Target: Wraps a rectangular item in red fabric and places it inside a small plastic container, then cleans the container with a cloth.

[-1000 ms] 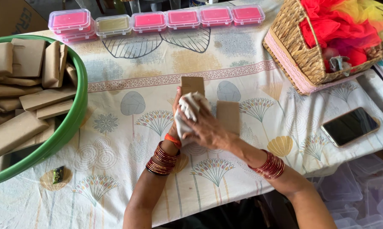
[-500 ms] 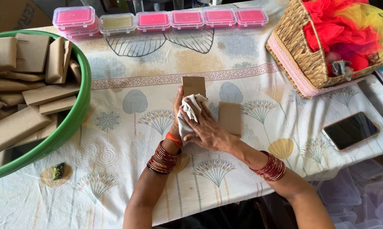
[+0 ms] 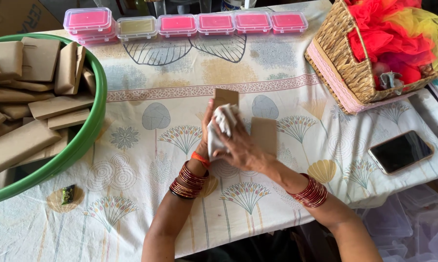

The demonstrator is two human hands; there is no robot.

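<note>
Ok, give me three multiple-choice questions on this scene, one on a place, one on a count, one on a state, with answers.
1. Where is the phone? A by the green tub B right edge of the table C in the basket
2. How many lidded boxes hold pink? A two B three C five
3. What do the hands hold? A a white cloth B a phone C nothing

B: it lies below the basket.
C: five pink, one yellowish.
A: the left hand and right hand clasp the cloth.
</note>
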